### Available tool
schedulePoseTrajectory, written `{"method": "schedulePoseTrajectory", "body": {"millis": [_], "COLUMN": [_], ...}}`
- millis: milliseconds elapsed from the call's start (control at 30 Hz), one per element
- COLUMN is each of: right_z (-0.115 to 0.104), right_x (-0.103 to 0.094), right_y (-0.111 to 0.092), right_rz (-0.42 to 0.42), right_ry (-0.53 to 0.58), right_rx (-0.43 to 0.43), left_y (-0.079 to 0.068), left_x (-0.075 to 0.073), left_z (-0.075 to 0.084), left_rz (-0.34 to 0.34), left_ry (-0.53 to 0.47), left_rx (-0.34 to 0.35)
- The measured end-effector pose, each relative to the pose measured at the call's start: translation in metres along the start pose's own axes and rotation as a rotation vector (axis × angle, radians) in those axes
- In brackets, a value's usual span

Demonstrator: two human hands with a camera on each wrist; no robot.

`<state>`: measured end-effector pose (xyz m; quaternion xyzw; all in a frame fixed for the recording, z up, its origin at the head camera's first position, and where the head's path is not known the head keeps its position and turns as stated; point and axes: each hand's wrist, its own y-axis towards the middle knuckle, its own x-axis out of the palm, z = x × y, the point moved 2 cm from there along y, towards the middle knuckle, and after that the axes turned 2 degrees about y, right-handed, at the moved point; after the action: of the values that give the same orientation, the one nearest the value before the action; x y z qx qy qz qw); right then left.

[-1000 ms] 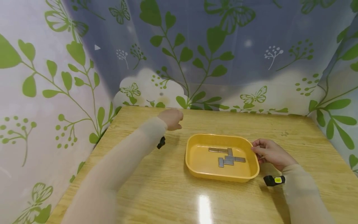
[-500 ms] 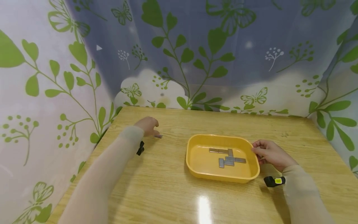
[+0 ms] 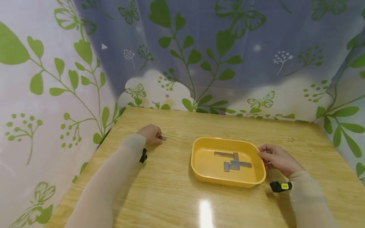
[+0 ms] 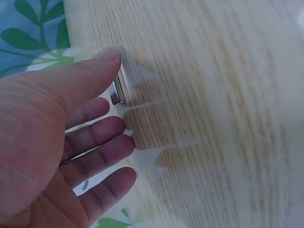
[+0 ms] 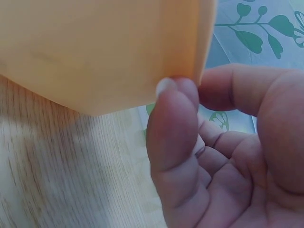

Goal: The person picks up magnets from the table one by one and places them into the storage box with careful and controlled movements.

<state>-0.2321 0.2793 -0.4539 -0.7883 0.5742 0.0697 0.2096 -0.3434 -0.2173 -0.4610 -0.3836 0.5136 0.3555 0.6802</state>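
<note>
My left hand (image 3: pixel 150 134) is low over the left part of the wooden table. Its thumb and index finger pinch a small flat metal block (image 3: pixel 163 138), whose shiny edge shows beside the thumb in the left wrist view. The other fingers of that hand reach down toward the wood. To the right stands a yellow plastic tub (image 3: pixel 225 182) with rounded corners. Inside it lie several silver rectangular blocks (image 3: pixel 235 162), laid edge to edge in a stepped pattern. My right hand (image 5: pixel 223 142) grips the tub's right rim between thumb and fingers.
The wooden table (image 3: pixel 159 196) runs back to a curtain (image 3: pixel 171 47) printed with green leaves and butterflies, which also closes off both sides. Each wrist wears a black camera mount (image 3: pixel 280 186).
My left hand has moved left and down from behind the tub's left side to the loose metal block and now pinches it. The right hand still holds the tub's rim.
</note>
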Motion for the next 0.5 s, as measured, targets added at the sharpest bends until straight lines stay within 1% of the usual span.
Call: {"method": "schedulePoseTrajectory", "body": {"millis": [167, 333, 500], "right_z": [0.0011, 0.0016, 0.0003], "right_x": [-0.0006, -0.0006, -0.0001], "right_y": [-0.0010, -0.0006, 0.0006], "right_rz": [-0.001, -0.003, -0.003], "right_ry": [0.005, 0.006, 0.004], "right_rx": [0.015, 0.017, 0.013], "left_y": [0.0021, 0.0027, 0.0040], "left_x": [0.0032, 0.0029, 0.0042], "left_z": [-0.0016, -0.0008, 0.0001], "left_rz": [0.005, 0.008, 0.012], "left_ry": [0.006, -0.002, -0.013], "left_rx": [-0.018, -0.034, -0.022]}}
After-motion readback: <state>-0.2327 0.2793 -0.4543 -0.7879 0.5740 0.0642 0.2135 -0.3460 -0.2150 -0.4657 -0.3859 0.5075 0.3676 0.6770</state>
